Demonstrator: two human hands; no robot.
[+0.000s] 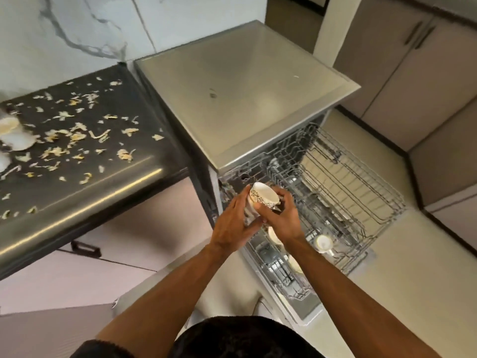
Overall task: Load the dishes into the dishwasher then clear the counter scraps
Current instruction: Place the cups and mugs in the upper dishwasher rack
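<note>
A white cup (263,198) with a dark printed pattern on its outer wall is held in the air above the near left corner of the pulled-out upper rack (343,182) of the dishwasher (245,86). It lies tipped on its side, its axis running roughly from the lower left to the upper right, with the open mouth turned up and to the right so the pale inside shows. The left hand (232,226) cups its left side, fingers curled along the wall and close together, the thumb tucked under near the base. The right hand (281,218) grips it from the right, fingers bent round the lower rim and the patterned wall; whether a handle sits beneath them I cannot tell. Below the hands, in the lower rack (284,275), pale dishes (273,235) stand on edge, and a small white mug (324,243) rests near the front right part of the upper rack. To the left of the dishwasher, the dark counter (103,182) is strewn with pale vegetable scraps (77,136), and more white dishes (15,136) sit blurred at its far left edge. Beige cabinets (413,73) line the wall to the right.
</note>
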